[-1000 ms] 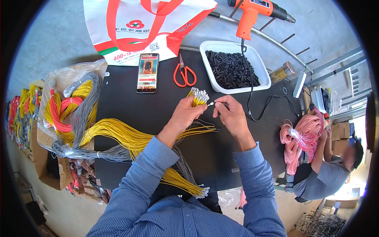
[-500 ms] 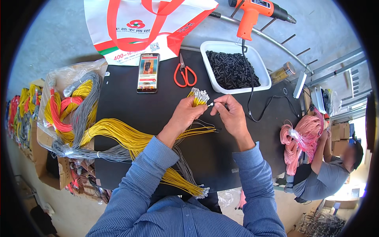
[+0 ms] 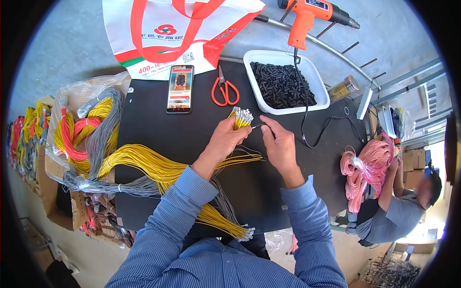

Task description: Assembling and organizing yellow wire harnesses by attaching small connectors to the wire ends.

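Note:
My left hand [image 3: 225, 137] is closed around a bundle of yellow wires [image 3: 240, 124] with whitish connector ends pointing away from me. Its thumb and finger also pinch one wire end sticking out to the right. A thin black tube [image 3: 258, 126] sits at that wire end, between my two hands. My right hand [image 3: 280, 146] is closed, with the tip of its index finger and thumb at the tube's right end. Long yellow wires [image 3: 144, 158] run leftward under my left forearm, beside grey wires [image 3: 137, 188].
Beyond my hands stand a white tub [image 3: 288, 109] of short black tubes, red-handled scissors [image 3: 224, 92], a phone [image 3: 180, 90] and a white-red bag [image 3: 163, 48]. An orange heat gun [image 3: 307, 21] hangs at the back, its cord crossing the tub. Pink wire coils [image 3: 362, 168] and a person [image 3: 398, 211] are at right.
The white connector between my hands no longer shows; the black tube now spans that spot. My right hand's fingers have shifted slightly, its index straighter. The phone screen shows a different picture.

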`<control>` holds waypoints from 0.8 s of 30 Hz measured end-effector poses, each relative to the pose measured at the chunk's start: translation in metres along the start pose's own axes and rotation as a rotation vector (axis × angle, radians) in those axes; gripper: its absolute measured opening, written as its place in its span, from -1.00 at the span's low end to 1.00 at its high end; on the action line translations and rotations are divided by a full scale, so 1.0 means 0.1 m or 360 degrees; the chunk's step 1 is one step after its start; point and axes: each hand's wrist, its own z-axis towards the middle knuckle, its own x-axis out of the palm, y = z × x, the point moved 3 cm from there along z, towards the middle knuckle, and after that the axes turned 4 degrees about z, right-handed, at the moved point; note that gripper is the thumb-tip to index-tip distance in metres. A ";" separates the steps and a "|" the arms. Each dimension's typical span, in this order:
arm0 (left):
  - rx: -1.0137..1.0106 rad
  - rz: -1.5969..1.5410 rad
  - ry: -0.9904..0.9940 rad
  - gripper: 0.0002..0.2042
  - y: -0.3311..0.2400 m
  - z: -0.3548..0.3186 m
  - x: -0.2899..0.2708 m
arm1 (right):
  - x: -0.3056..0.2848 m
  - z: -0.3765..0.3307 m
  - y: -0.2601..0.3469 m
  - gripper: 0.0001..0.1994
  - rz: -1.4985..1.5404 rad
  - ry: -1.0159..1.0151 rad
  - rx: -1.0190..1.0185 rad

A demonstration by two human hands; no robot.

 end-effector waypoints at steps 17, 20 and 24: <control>-0.0024 -0.0066 0.0020 -0.93 0.02 0.00 -0.01 | 0.04 -0.11 0.05 -0.61 -0.0163 0.0030 0.0002; -0.0027 -0.0090 0.0020 -0.92 0.02 0.00 -0.02 | 0.01 -0.13 0.05 -0.60 -0.0144 0.0001 0.0052; -0.0003 -0.0038 -0.0001 -0.91 0.01 0.00 -0.02 | 0.06 -0.15 0.05 -0.59 -0.0227 0.0054 -0.0049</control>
